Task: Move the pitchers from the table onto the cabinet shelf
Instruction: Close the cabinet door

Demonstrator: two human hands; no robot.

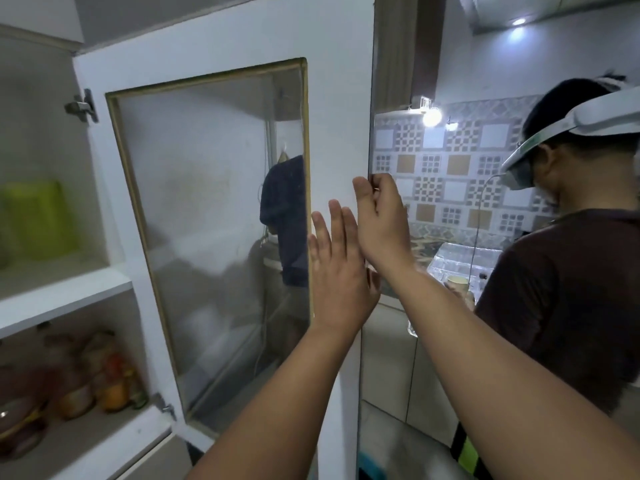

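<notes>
A white cabinet door [339, 98] with a glass pane stands swung open in front of me. My right hand [379, 220] curls its fingers round the door's free edge at mid height. My left hand [337, 271] lies flat with straight fingers against the door frame just below it. Inside the cabinet, a green pitcher [38, 220] stands on the upper shelf [62, 292] at the far left, blurred. No table shows in view.
Jars and bottles [104, 379] and a pot [17, 420] fill the lower shelf. A person [571, 289] in a dark shirt with a headset stands close on the right at a tiled counter. A hinge [81, 106] holds the door.
</notes>
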